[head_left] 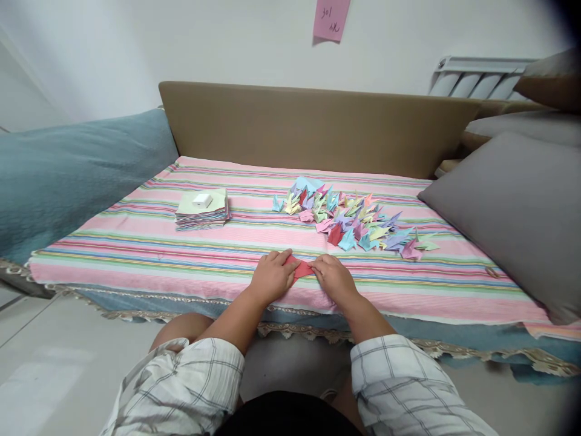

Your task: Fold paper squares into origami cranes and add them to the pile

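Note:
A small piece of folded red paper [301,270] lies on the striped cloth near the seat's front edge. My left hand [273,277] rests over its left side, fingers curled and holding it down, so part of the paper is hidden. At the paper's right point, my right hand [334,278] pinches the tip between thumb and fingers. Just beyond my hands spreads a heap of folded paper cranes [347,221] in many colours. To the left stands a stack of square paper sheets [203,219], topped by a small white block [202,200].
The pink striped cloth [136,242] covers a sofa seat with a brown backrest [313,127]. Grey pillows [512,206] lean at the right, and a blue-covered armrest [86,163] bounds the left. A small brownish object [491,272] lies near the pillow.

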Motion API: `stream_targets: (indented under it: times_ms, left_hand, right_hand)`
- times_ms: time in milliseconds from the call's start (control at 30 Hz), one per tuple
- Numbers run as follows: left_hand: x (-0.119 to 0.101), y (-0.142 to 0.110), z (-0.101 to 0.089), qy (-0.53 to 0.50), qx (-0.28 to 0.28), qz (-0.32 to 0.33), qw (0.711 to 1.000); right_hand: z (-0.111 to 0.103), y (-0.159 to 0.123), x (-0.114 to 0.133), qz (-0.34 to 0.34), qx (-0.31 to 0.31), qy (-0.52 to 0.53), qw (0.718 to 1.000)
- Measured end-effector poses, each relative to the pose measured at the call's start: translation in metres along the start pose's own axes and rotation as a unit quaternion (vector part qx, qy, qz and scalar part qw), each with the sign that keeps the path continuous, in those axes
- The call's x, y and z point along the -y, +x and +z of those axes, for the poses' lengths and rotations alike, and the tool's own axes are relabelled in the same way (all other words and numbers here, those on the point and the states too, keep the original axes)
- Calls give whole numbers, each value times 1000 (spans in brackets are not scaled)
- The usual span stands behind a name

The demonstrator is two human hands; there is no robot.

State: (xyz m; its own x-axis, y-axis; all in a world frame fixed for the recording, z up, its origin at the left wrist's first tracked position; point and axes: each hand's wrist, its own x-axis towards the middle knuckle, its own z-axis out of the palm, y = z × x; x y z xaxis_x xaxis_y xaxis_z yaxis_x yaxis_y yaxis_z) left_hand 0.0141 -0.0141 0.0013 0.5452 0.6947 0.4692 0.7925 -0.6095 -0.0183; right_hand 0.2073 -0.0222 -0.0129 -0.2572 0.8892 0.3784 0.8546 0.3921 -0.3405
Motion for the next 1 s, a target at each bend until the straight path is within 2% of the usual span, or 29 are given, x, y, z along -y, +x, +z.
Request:
stream_targets:
  times_ms: [367,567,833,1000]
  left_hand:
    - [-1,0,-4,15,32,-7,999]
    - [-3,1,-9,10,65,-21,998]
    - [-4,2,-11,3,76,-29,997]
    - [-4,1,-11,-9,77,-31,996]
  right_hand:
    - [-8,-2,-8,19,13,33,999]
    - [-11,-5,-8,33,26,9,999]
    - [-16,-8,-10,33,46,-16,998]
    - [-24,-8,-8,72,15,34,997]
